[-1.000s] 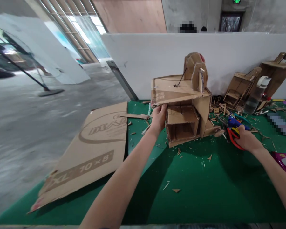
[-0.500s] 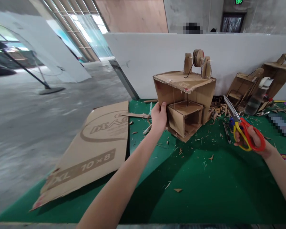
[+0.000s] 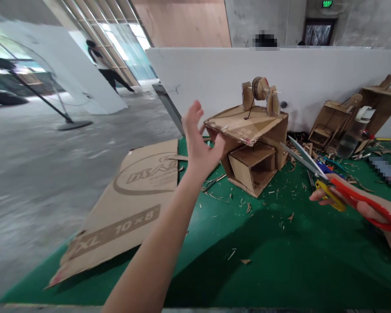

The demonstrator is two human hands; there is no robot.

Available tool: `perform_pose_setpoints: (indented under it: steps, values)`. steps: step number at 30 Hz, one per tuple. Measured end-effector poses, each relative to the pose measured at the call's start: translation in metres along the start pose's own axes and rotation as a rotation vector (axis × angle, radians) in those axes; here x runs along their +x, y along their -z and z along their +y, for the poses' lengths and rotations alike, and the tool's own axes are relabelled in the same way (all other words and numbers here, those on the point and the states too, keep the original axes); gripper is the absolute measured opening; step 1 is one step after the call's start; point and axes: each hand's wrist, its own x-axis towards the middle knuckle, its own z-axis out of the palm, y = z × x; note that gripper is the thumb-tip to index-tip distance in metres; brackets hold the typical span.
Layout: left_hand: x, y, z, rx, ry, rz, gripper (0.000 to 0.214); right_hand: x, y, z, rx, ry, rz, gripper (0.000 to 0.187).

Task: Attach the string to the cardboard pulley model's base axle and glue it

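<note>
A cardboard box model (image 3: 241, 124) stands on the green table, with a wheel (image 3: 260, 88) on an axle between two uprights on top. A dark cord runs from the wheel into the top panel, and a smaller open cardboard box (image 3: 252, 163) sits inside. My left hand (image 3: 200, 145) is raised at the model's left front corner, fingers spread and thumb in front of the panel; whether it touches the cardboard I cannot tell. In my right hand (image 3: 361, 202) are scissors (image 3: 329, 187) with red and yellow handles. Their blades are parted and point toward the model's right side.
A flat printed cardboard sheet (image 3: 117, 217) lies at the left table edge. Cardboard scraps litter the middle. Toward the right are a clear bottle (image 3: 353, 134), other cardboard models (image 3: 334, 119) and a blurred-out flat object (image 3: 386, 171). A white partition (image 3: 189, 74) rises behind; a person (image 3: 104, 65) is far back.
My left hand has let go of the model's side and risen with fingers spread. The model's top now tips toward me. The scissors have opened and swung left. A person has appeared at back left.
</note>
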Motion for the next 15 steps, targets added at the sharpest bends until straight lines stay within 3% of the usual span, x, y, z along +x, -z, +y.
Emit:
perform_pose_setpoints:
  steps: [3,7,15]
  values:
    - [0.009,0.017,0.027,0.181,-0.241,-0.095,0.056,0.002,-0.006,-0.01,0.225,0.016,-0.119,0.081]
    - [0.01,0.013,0.044,0.134,-0.473,-0.212,0.031,0.005,-0.015,-0.005,0.279,-0.01,-0.088,0.082]
    - [0.0,0.01,0.054,-0.033,-0.495,-0.192,0.017,0.018,-0.025,0.009,0.308,0.078,-0.048,0.083]
